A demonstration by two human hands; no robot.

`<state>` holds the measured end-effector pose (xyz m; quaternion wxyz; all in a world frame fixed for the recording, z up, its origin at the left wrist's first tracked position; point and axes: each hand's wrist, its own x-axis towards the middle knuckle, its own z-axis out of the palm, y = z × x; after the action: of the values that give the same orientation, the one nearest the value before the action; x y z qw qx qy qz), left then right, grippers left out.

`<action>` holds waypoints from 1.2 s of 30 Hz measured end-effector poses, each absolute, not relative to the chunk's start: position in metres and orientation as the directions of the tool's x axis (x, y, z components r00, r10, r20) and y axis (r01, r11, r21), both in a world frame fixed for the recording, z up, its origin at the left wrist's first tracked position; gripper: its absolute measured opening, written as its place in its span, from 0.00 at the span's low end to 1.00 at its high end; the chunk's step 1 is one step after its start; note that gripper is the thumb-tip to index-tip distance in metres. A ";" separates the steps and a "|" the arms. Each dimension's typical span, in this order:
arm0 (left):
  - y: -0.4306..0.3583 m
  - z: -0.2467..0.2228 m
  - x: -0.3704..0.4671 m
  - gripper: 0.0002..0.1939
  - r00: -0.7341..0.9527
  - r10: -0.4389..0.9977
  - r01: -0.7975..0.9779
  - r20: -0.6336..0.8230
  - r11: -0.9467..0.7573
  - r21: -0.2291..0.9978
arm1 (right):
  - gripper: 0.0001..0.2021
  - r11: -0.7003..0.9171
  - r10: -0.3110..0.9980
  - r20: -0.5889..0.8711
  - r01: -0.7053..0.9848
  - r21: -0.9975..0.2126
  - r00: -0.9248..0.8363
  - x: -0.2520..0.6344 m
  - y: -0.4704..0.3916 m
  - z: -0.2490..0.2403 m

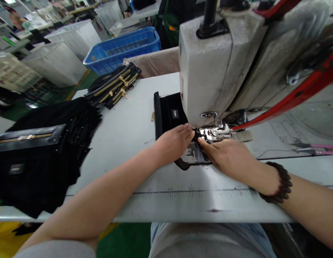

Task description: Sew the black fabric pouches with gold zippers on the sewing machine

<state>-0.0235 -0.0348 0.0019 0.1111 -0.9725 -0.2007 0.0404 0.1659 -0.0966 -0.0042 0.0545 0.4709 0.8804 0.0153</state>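
Observation:
Under the head of a large sewing machine lies a black fabric piece with a small label and a dark strip along its left edge. My left hand rests flat on the lower part of this piece, fingers extended toward the needle area. My right hand is just right of it, fingers stretched out at the front edge of the metal presser foot. The fingertips of both hands are close but apart. The machine head hides the right part of the fabric.
A stack of black fabric pieces hangs over the table's left side. Zippered strips lie behind it. A blue basket stands beyond the table. Pink-handled scissors lie at right. A red strap slants down beside the machine.

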 end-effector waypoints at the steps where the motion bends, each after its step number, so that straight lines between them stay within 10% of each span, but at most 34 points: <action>1: -0.034 0.001 -0.023 0.17 0.914 0.404 0.386 -0.028 -0.892 -0.236 | 0.21 0.554 0.833 -0.076 0.828 0.086 -0.549 0.166 -0.097 -0.004; 20: -0.028 0.001 -0.018 0.15 0.886 0.460 0.459 0.050 -0.860 -0.221 | 0.19 0.563 0.824 0.027 0.824 0.071 -0.565 0.167 -0.099 -0.007; 30: -0.052 0.038 -0.014 0.12 0.840 0.468 0.451 -0.273 -0.883 -0.126 | 0.16 0.564 0.823 0.067 0.825 0.032 -0.565 0.172 -0.099 -0.009; 36: -0.079 0.040 -0.013 0.21 0.802 0.562 0.551 -0.202 -0.827 -0.110 | 0.15 0.567 0.816 0.137 0.824 0.010 -0.562 0.175 -0.099 -0.009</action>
<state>-0.0125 -0.0792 0.0405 0.0230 -0.9490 -0.2932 0.1138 0.1752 -0.0993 -0.0091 -0.0583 0.4641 0.8831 0.0362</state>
